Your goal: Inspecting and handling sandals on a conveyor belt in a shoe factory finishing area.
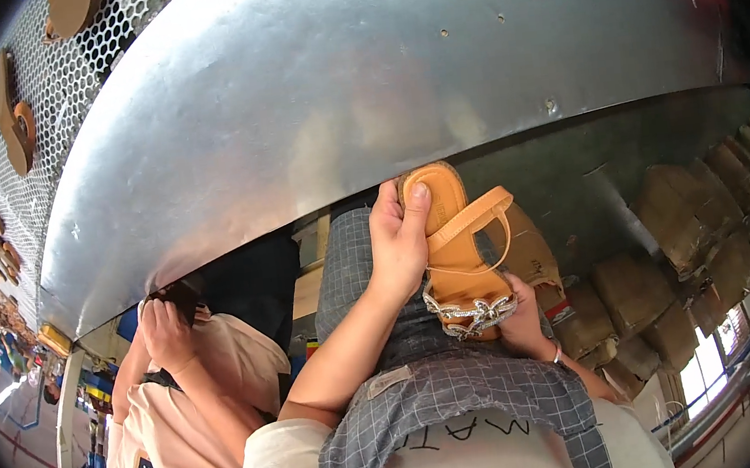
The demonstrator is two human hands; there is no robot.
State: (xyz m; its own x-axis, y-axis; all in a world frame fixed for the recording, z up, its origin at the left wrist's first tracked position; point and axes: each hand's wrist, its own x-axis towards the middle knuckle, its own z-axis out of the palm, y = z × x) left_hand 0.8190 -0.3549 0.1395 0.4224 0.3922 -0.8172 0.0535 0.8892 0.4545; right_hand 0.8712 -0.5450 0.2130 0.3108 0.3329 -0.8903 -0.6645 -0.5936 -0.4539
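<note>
A tan sandal with an ankle strap and a silvery, decorated toe strap is held over my lap, just below the edge of the metal table. My left hand grips its heel end, thumb pressed on the insole and fingers behind the sole. Around the toe end, my right hand closes from the right side; most of its fingers are hidden beneath the sandal. The sole's underside does not show.
A sheet-metal table curves ahead. On the left, a mesh conveyor carries tan sandal parts. Close by on the left, a co-worker's hands hold something dark. Cardboard boxes are stacked on the right.
</note>
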